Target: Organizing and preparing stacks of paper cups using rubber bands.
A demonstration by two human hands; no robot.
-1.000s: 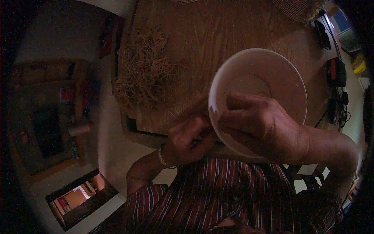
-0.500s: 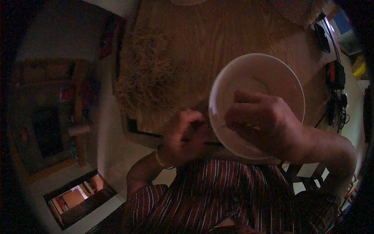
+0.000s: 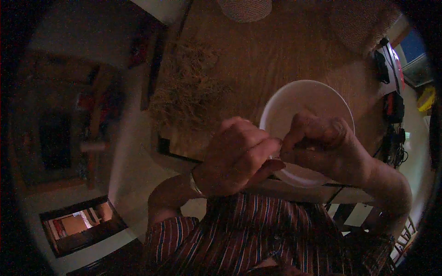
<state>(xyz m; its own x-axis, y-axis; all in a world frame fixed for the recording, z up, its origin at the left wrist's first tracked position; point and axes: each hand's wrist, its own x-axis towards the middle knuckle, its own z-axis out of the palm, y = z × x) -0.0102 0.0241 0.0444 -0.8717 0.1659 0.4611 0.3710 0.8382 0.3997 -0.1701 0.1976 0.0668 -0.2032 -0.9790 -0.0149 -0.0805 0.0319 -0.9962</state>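
A wide white bowl (image 3: 282,108) stands near the table's front edge, in front of me and to the right. Over its lower left rim my two hands meet, fingertip to fingertip. My left hand (image 3: 237,158) is closed in a pinch, its thumb and forefinger pointing right. My right hand (image 3: 329,149) is bent over the bowl with its fingers curled in and pressed together. Whatever lies between the fingertips is too small and dark to make out. Left of the bowl a loose, tangled pile of thin, dry brownish stems (image 3: 191,89) lies on the wooden table (image 3: 281,50).
A round woven object (image 3: 245,8) sits at the table's far edge, and a larger rough-textured one (image 3: 361,30) at the far right. Dark devices with cables (image 3: 393,108) line the right side. A yellow item (image 3: 427,98) shows beyond them. The room is dim.
My left hand has moved right and met my right hand at the bowl's rim. My right hand has come up from inside the bowl. The whole view has shifted slightly.
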